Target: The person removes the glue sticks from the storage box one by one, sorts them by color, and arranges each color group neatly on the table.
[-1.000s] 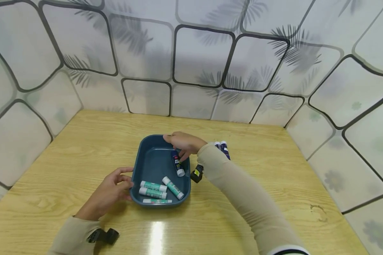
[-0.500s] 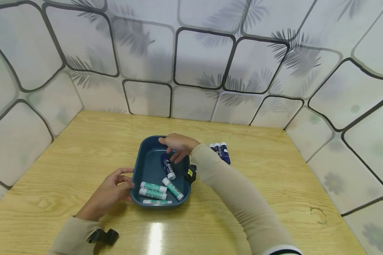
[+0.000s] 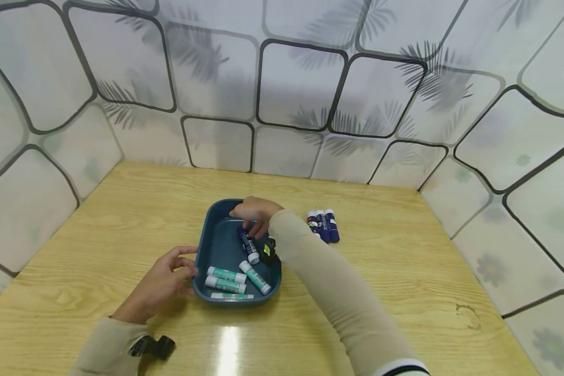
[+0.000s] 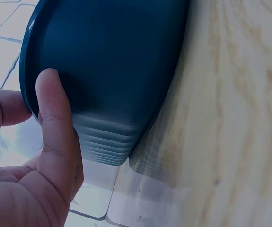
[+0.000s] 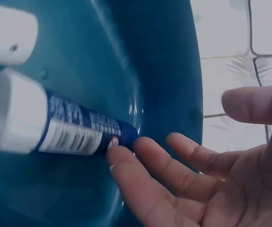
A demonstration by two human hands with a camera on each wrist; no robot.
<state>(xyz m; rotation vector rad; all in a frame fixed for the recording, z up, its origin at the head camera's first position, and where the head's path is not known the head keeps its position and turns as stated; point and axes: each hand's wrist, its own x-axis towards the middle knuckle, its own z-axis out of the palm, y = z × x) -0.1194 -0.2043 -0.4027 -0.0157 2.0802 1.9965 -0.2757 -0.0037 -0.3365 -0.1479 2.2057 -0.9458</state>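
Observation:
A dark blue plastic basin (image 3: 208, 230) stands on the table. Inside, toward its far end, lies a navy glue stick (image 3: 248, 244) with a white cap. Loosely extended fingers of my right hand (image 3: 254, 213) reach down to it; in the right wrist view, fingertips (image 5: 122, 158) are right at its navy end, with the thumb well apart. On the basin's left side, my left hand (image 3: 166, 279) has its fingertips against the outer wall and rim, and the left wrist view shows one finger (image 4: 53, 109) laid on that wall. Several green-and-white glue sticks (image 3: 225, 284) lie in the near end.
Several more navy glue sticks (image 3: 323, 227) lie side by side on the wooden table (image 3: 404, 292), right of the basin and partly behind my right sleeve (image 3: 329, 277). Pale patterned panels (image 3: 291, 83) rise behind the table and along both sides.
My right hand has moved left inside the basin, and the navy glue stick has shifted left with it from beside the right wall. The right fingers have loosened. My left hand stays put.

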